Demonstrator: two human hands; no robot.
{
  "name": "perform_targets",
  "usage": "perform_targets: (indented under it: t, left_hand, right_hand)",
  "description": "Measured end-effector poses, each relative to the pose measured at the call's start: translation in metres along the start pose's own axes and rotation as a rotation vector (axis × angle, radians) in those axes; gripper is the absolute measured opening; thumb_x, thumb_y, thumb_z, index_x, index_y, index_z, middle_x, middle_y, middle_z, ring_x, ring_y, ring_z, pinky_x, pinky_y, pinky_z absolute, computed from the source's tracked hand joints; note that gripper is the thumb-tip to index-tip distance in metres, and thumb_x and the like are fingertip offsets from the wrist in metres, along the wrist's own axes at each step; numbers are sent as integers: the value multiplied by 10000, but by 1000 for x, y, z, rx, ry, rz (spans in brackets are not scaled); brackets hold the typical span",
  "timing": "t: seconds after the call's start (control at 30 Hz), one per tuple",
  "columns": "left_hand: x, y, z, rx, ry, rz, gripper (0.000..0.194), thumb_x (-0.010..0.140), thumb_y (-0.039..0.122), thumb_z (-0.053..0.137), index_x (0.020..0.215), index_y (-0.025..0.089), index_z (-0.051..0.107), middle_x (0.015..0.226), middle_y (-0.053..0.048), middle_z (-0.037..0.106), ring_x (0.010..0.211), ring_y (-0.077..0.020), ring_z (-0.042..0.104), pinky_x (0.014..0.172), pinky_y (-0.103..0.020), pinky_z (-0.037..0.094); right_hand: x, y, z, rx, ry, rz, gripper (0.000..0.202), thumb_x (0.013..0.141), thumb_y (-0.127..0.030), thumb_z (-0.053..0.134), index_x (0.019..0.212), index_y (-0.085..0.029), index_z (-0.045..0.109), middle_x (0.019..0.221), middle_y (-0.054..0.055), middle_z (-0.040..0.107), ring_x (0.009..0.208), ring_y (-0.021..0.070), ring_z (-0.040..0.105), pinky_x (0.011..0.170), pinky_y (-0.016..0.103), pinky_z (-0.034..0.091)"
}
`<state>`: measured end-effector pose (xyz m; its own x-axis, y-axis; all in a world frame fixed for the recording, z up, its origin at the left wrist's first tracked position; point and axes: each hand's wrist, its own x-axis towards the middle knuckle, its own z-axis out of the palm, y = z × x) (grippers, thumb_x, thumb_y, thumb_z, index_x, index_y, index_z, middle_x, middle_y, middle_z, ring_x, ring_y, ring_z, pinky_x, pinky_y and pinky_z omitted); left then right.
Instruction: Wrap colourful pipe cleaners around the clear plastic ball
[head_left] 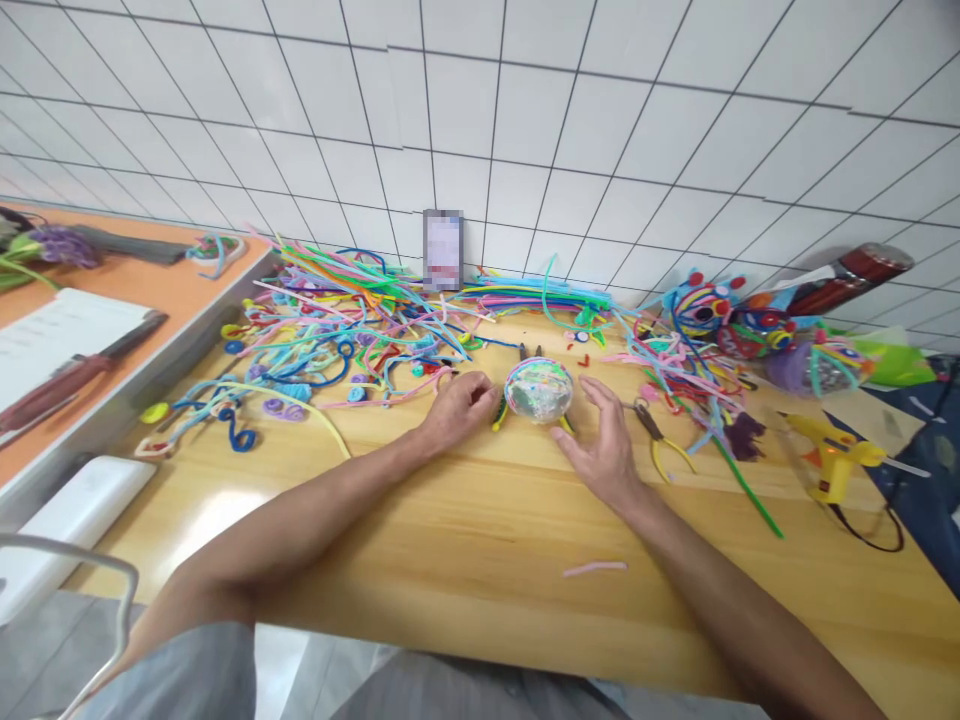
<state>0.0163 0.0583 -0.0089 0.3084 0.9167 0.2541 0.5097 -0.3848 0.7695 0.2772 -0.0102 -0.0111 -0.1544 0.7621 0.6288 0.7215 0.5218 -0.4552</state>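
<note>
A clear ball (538, 392) with bands of coloured pipe cleaner around its top sits in the middle of the wooden table. It covers most of a pair of pliers, whose yellow-and-black handle (499, 413) shows at its left. To the left of the ball, my left hand (463, 408) is closed with the fingers curled in; what they hold, if anything, is hidden. My right hand (606, 455) is at the ball's right side, thumb and fingers apart, with nothing in it. Beside that hand lie yellow-handled pliers (660, 437).
Loose pipe cleaners (360, 310) heap along the tiled wall, where a phone (443, 250) stands. Decorated balls (701, 303) and a yellow glue gun (832, 455) are at right. A short pink pipe-cleaner piece (595, 569) lies in front. A white power strip (79, 525) is at left.
</note>
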Motion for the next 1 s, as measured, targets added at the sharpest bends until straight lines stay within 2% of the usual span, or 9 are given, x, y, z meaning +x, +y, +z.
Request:
perform_targets:
  t: [0.07, 0.13, 0.23, 0.37, 0.47, 0.57, 0.67, 0.8, 1.0]
  left_hand:
    - [0, -8, -1, -3, 37, -20, 152, 911, 218, 585, 764, 196, 618, 727, -5, 658, 687, -157, 576, 695, -301, 453]
    - [-1, -14, -2, -13, 84, -36, 81, 925, 246, 592, 899, 194, 648, 824, -21, 679, 704, -160, 581, 696, -305, 471]
    - [-1, -17, -6, -35, 150, -51, 240, 965, 273, 562, 1183, 193, 622, 1078, -73, 705, 802, -166, 623, 745, -317, 522]
    - [-1, -9, -16, -83, 180, -28, 241, 1034, 370, 522, 1192, 222, 629, 1154, -76, 690, 997, -197, 663, 908, -360, 557]
    - [-1, 3, -17, -134, 126, 6, 441, 1004, 520, 641, 1348, 249, 589, 1332, -101, 654, 1216, -258, 652, 1039, -436, 551]
    - [2, 12, -5, -140, 22, 72, 852, 877, 652, 789, 1553, 274, 436, 1569, -158, 524, 1436, -347, 556, 1175, -546, 494]
    - [8, 11, 15, -133, -59, 179, 1120, 764, 716, 868, 1633, 253, 335, 1680, -212, 405, 1579, -413, 414, 1286, -611, 388]
    - [13, 1, 36, -162, -100, 236, 1173, 757, 707, 879, 1650, 206, 308, 1649, -241, 451, 1572, -412, 443, 1315, -597, 374]
    - [10, -2, 38, -235, -122, 163, 1114, 761, 655, 904, 1629, 210, 364, 1622, -217, 501, 1534, -397, 500, 1307, -564, 403]
  right_hand:
    - [-5, 6, 3, 23, -23, 31, 733, 972, -393, 729, 1605, -237, 393, 1537, 216, 566, 1452, 379, 564, 1147, 651, 547]
    - [-9, 10, 6, 52, -45, 68, 760, 972, -392, 733, 1620, -227, 371, 1555, 224, 546, 1459, 382, 559, 1155, 650, 540]
    - [-13, 14, 11, 99, -69, 132, 793, 962, -389, 742, 1633, -222, 352, 1575, 224, 531, 1461, 382, 561, 1165, 645, 534]
    - [-15, 16, 18, 140, -87, 198, 836, 938, -406, 762, 1638, -224, 342, 1586, 216, 530, 1470, 377, 558, 1190, 632, 518]
    - [-15, 18, 21, 157, -86, 203, 844, 933, -398, 769, 1638, -219, 341, 1592, 220, 525, 1481, 373, 548, 1203, 621, 509]
    - [-15, 20, 23, 182, -76, 208, 848, 920, -389, 786, 1629, -206, 357, 1578, 225, 537, 1469, 379, 556, 1193, 624, 515]
    - [-15, 21, 24, 194, -85, 236, 877, 911, -443, 815, 1627, -202, 368, 1579, 227, 541, 1463, 385, 561, 1187, 625, 519]
    - [-14, 20, 23, 200, -107, 253, 905, 917, -513, 811, 1643, -211, 363, 1585, 223, 549, 1469, 383, 564, 1198, 612, 517]
    - [-12, 13, 18, 223, -158, 296, 894, 937, -473, 794, 1669, -229, 342, 1610, 194, 545, 1480, 360, 564, 1224, 582, 504]
